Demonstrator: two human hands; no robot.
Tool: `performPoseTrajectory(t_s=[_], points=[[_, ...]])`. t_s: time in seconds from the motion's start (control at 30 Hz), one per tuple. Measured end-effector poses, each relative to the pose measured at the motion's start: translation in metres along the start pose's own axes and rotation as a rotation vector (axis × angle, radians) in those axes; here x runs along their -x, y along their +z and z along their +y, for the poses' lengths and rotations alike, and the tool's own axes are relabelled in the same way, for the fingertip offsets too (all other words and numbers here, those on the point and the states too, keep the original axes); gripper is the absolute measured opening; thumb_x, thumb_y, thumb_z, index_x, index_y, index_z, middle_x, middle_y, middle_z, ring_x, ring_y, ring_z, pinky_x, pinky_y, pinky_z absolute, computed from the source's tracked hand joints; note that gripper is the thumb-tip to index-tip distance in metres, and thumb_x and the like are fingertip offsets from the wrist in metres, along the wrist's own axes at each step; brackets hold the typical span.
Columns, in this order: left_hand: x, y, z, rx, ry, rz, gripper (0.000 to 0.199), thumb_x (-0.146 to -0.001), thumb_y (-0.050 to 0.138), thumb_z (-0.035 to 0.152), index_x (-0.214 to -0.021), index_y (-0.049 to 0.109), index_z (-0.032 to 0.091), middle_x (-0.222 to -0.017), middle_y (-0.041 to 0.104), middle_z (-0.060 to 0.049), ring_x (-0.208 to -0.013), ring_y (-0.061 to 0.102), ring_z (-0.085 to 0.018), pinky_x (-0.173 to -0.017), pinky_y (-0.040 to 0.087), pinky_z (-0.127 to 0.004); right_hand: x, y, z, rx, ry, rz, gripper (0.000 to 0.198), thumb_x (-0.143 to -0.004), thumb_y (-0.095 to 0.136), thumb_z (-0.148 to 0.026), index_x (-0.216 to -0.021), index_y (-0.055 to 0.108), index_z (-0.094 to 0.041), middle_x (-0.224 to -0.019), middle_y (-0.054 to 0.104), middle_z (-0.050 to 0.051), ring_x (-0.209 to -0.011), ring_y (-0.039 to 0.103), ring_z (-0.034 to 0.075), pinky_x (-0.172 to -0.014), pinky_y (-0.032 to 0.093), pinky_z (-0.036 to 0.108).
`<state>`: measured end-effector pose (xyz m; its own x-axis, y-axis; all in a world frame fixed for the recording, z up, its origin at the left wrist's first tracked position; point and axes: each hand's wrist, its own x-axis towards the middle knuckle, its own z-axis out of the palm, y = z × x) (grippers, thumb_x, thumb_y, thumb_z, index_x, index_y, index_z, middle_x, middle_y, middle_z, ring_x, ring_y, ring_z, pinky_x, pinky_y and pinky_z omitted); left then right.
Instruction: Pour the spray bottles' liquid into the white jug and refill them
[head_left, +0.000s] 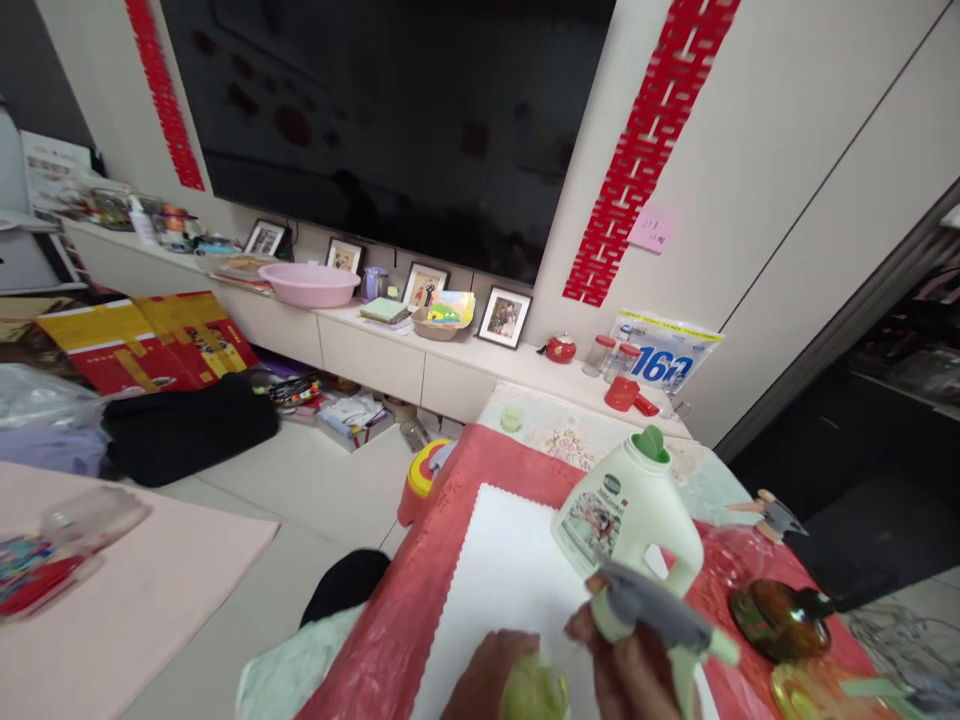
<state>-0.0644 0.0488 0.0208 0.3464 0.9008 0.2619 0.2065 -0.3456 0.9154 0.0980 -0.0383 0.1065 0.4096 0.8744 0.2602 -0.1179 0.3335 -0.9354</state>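
Observation:
At the bottom of the view my left hand [487,678] is closed round a yellow-green translucent bottle [534,690], cut off by the frame edge. Just right of it, my right hand [626,665] grips a grey and pale green trigger spray head [656,612], apart from the bottle and a little blurred. Behind my hands a pale green jug with a handle [626,500] and a green cap stands on a white scalloped board [495,560]. To the right are a pink clear spray bottle [739,555], a brown bottle [780,620] and a yellow bottle [814,690].
A red plastic cover [390,640] lies under the board. Beyond it, a long white cabinet [457,385] carries photo frames, a pink basin [311,285] and jars below a wall TV [390,130]. A pink table [150,600] stands left; a red-yellow stool [417,480] is between.

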Motion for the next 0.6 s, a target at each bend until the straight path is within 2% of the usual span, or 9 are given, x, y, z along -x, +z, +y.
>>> performPoseTrajectory(t_s=[0.07, 0.13, 0.2, 0.23, 0.33, 0.4, 0.5, 0.57, 0.6], points=[[0.036, 0.025, -0.001, 0.013, -0.031, -0.069, 0.088, -0.049, 0.090, 0.055, -0.130, 0.061, 0.033, -0.125, 0.068, -0.006, -0.116, 0.064, -0.039, -0.096, 0.056, -0.056, -0.019, 0.001, -0.029, -0.146, -0.016, -0.060, 0.031, -0.093, 0.074, -0.041, -0.118, 0.066, -0.026, -0.113, 0.063, 0.007, -0.084, 0.066, 0.019, -0.077, 0.062, 0.036], [0.061, 0.040, -0.001, 0.019, -0.054, -0.121, 0.103, -0.040, 0.093, 0.047, -0.134, 0.057, 0.026, -0.130, 0.064, -0.011, -0.120, 0.060, -0.040, -0.107, 0.049, -0.059, -0.046, 0.006, -0.053, -0.156, -0.120, -0.077, 0.032, -0.092, 0.076, -0.036, -0.119, 0.064, -0.023, -0.116, 0.062, 0.009, -0.085, 0.066, 0.018, -0.076, 0.060, 0.035], [0.071, 0.046, -0.001, 0.017, -0.061, -0.165, 0.106, -0.042, 0.092, 0.043, -0.138, 0.052, 0.022, -0.134, 0.060, -0.013, -0.124, 0.056, -0.039, -0.113, 0.044, -0.059, -0.075, 0.014, -0.062, -0.025, -0.243, -0.124, 0.029, -0.094, 0.072, -0.034, -0.118, 0.063, -0.021, -0.122, 0.059, 0.010, -0.089, 0.064, 0.018, -0.076, 0.058, 0.033], [0.072, 0.046, -0.002, 0.014, -0.059, -0.183, 0.106, -0.044, 0.091, 0.043, -0.140, 0.051, 0.021, -0.136, 0.059, -0.014, -0.126, 0.055, -0.039, -0.114, 0.043, -0.060, -0.088, 0.019, -0.059, 0.142, -0.292, -0.164, 0.027, -0.097, 0.067, -0.037, -0.118, 0.062, -0.020, -0.119, 0.060, 0.010, -0.091, 0.064, 0.018, -0.076, 0.057, 0.032], [0.069, 0.044, -0.006, 0.004, -0.053, -0.210, 0.110, -0.045, 0.092, 0.044, -0.143, 0.048, 0.022, -0.138, 0.058, -0.014, -0.127, 0.053, -0.040, -0.115, 0.040, -0.061, -0.114, 0.034, -0.021, 0.531, -0.333, -0.333, 0.031, -0.098, 0.065, -0.043, -0.116, 0.065, -0.017, -0.101, 0.064, 0.007, -0.087, 0.063, 0.017, -0.075, 0.055, 0.030], [0.068, 0.044, -0.007, -0.005, -0.052, -0.220, 0.111, -0.045, 0.092, 0.045, -0.144, 0.047, 0.022, -0.138, 0.057, -0.015, -0.127, 0.053, -0.040, -0.116, 0.039, -0.062, -0.119, 0.043, 0.022, 0.670, -0.311, -0.449, 0.031, -0.099, 0.062, -0.043, -0.114, 0.069, -0.017, -0.102, 0.064, 0.007, -0.088, 0.062, 0.017, -0.078, 0.054, 0.030], [0.067, 0.045, -0.005, -0.010, -0.070, -0.208, 0.111, -0.044, 0.093, 0.045, -0.142, 0.049, 0.018, -0.135, 0.059, -0.016, -0.123, 0.057, -0.041, -0.112, 0.045, -0.060, -0.115, 0.051, 0.087, 0.895, -0.271, -0.542, 0.030, -0.104, 0.059, -0.040, -0.113, 0.066, -0.013, -0.100, 0.062, 0.007, -0.093, 0.060, 0.016, -0.088, 0.054, 0.034], [0.065, 0.044, -0.003, -0.023, -0.077, -0.175, 0.099, -0.049, 0.093, 0.048, -0.136, 0.056, 0.018, -0.132, 0.061, -0.015, -0.120, 0.059, -0.041, -0.106, 0.051, -0.056, -0.110, 0.053, 0.117, 1.022, -0.267, -0.578, 0.029, -0.104, 0.061, -0.040, -0.110, 0.065, -0.012, -0.100, 0.061, 0.006, -0.098, 0.060, 0.017, -0.092, 0.054, 0.036], [0.062, 0.044, -0.001, -0.030, -0.076, -0.159, 0.087, -0.057, 0.090, 0.050, -0.132, 0.060, 0.019, -0.131, 0.063, -0.013, -0.119, 0.060, -0.040, -0.103, 0.053, -0.053, -0.108, 0.052, 0.126, 1.070, -0.276, -0.588, 0.029, -0.103, 0.062, -0.040, -0.109, 0.065, -0.011, -0.099, 0.060, 0.006, -0.098, 0.060, 0.017, -0.093, 0.054, 0.036]])
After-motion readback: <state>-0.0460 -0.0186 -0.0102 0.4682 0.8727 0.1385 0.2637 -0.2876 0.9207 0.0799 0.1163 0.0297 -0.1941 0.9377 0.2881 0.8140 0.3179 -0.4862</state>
